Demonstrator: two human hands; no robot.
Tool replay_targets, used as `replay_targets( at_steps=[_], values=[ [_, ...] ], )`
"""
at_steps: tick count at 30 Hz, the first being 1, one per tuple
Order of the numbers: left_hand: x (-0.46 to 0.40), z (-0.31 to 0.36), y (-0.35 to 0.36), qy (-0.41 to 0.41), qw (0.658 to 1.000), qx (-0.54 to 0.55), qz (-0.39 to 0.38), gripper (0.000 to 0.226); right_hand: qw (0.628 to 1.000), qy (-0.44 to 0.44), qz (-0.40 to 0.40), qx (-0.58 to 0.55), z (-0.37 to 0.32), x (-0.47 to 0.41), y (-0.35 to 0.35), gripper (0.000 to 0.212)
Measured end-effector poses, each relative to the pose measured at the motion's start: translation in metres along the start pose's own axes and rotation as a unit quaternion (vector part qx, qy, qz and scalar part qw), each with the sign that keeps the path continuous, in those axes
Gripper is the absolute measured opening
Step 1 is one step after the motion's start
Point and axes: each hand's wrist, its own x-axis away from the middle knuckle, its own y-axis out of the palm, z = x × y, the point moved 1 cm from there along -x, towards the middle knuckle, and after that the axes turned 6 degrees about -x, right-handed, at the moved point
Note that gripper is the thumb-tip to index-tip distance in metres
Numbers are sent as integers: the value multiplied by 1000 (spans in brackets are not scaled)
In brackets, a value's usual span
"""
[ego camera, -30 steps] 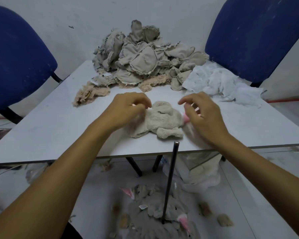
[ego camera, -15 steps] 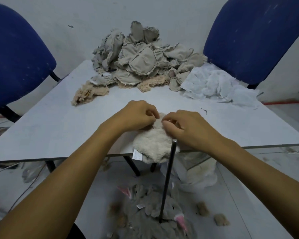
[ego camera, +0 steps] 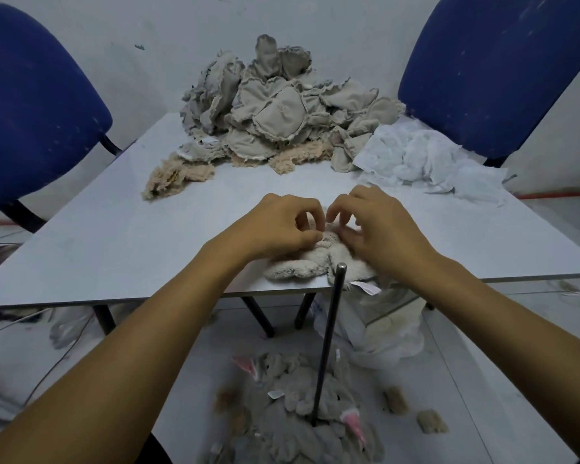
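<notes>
Cream plush toy (ego camera: 302, 267) flat at the near edge of the worktop (ego camera: 114, 236), white label (ego camera: 365, 289) hanging over that edge. Left hand (ego camera: 282, 229) on the toy's far end, thumb and curled forefinger pinching the pile. Right hand (ego camera: 379, 232) just beside it, heel resting on the toy, fingers curled, thumb pressed to the same spot, probably pinching too, though the grip sits half hidden behind the knuckles. Fingertips of the two hands almost touching. Thin metal rod (ego camera: 330, 333) upright in front of the worktop edge, tip level with the toy, foot in a heap of grey plush (ego camera: 298, 416) on the floor. At the far end of the worktop, a pile of grey fabric pieces (ego camera: 275, 108), tan fleece scraps (ego camera: 178, 175) to its left, crumpled white cloth (ego camera: 422, 159) to its right. Blue chair (ego camera: 41, 105) behind the left corner, second blue chair (ego camera: 493, 72) behind the right
</notes>
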Motion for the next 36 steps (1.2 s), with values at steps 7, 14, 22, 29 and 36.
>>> replay_targets(
  at_steps=[7,14,22,29,36],
  values=[
    [-5,2,-5,-40,998,-3,-50,4,989,102,-96,-48,-4,-5,1,15],
    [-1,5,-5,-15,999,-43,-16,10,996,-11,17,-91,-17,5,-8,11],
    [13,36,3,84,980,-43,173,6,989,140,44,-4,-20,11,-1,23],
    [50,47,-6,202,922,-100,315,4,977,-89,191,22,-36,39,-29,10],
    [82,48,-7,305,889,-101,327,2,940,-243,238,31,-50,67,-35,10]
  ],
)
